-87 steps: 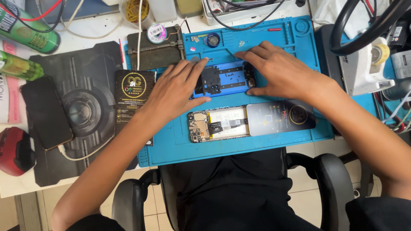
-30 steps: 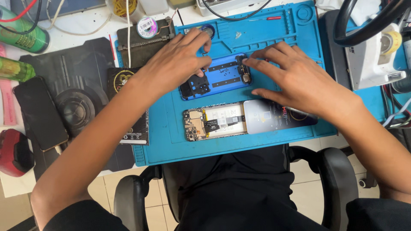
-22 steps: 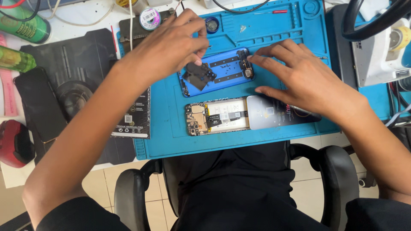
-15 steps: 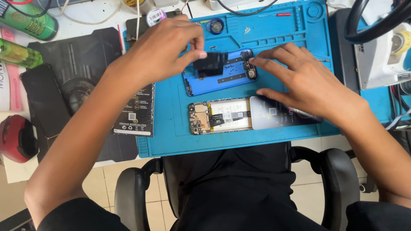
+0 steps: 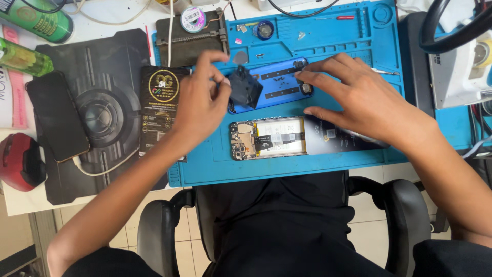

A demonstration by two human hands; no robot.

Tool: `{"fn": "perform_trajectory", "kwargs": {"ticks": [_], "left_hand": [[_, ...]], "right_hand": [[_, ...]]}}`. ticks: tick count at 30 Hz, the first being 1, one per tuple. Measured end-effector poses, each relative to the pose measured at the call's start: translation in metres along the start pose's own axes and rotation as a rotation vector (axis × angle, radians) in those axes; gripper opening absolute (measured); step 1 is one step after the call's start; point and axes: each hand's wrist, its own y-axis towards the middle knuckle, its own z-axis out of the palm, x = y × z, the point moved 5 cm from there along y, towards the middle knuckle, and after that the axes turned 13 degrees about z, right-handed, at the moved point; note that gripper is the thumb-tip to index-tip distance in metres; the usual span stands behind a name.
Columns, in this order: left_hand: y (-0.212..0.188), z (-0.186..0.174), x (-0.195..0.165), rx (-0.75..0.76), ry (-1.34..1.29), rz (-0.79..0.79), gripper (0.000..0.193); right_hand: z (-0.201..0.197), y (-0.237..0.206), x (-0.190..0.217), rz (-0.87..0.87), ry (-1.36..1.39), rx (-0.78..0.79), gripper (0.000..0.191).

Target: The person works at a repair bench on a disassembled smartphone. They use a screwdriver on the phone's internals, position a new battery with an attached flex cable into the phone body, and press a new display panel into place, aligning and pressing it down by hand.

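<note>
My left hand (image 5: 202,105) pinches a small dark plastic cover piece (image 5: 244,87), lifted and tilted above the left end of a blue phone back shell (image 5: 279,84) on the blue repair mat (image 5: 328,46). Resting on that shell's right end is my right hand (image 5: 359,100), fingertips spread flat, holding nothing. In front of the shell an opened phone (image 5: 271,137) lies with its circuit board and white battery exposed; my right palm covers its right part.
A black flat package (image 5: 161,105) lies beside my left hand. A dark phone (image 5: 56,115) with a cable sits on a black mat (image 5: 102,118). Green spray cans (image 5: 36,20), a red object (image 5: 18,161), a solder spool (image 5: 193,19) and a white machine (image 5: 458,66) surround the mat.
My left hand has lifted the dark cover piece off the blue shell and drawn it left and up. The right hand stays pressed on the shell's right end.
</note>
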Motion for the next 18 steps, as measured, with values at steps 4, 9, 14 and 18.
{"fn": "perform_trajectory", "kwargs": {"ticks": [4,9,14,18], "left_hand": [[-0.012,0.001,-0.004,-0.017,0.21,0.136,0.019],[-0.015,0.0,-0.002,-0.017,0.271,0.114,0.007],[-0.013,0.001,-0.011,-0.033,0.319,0.145,0.005],[-0.013,0.0,-0.017,0.08,0.321,0.098,0.007]], "right_hand": [[0.002,0.004,0.003,-0.018,0.032,-0.001,0.054],[0.005,0.007,0.006,-0.013,0.051,0.025,0.057],[0.006,0.009,0.005,-0.014,0.037,0.023,0.057],[0.004,0.009,0.002,-0.01,0.046,0.017,0.056]]}}
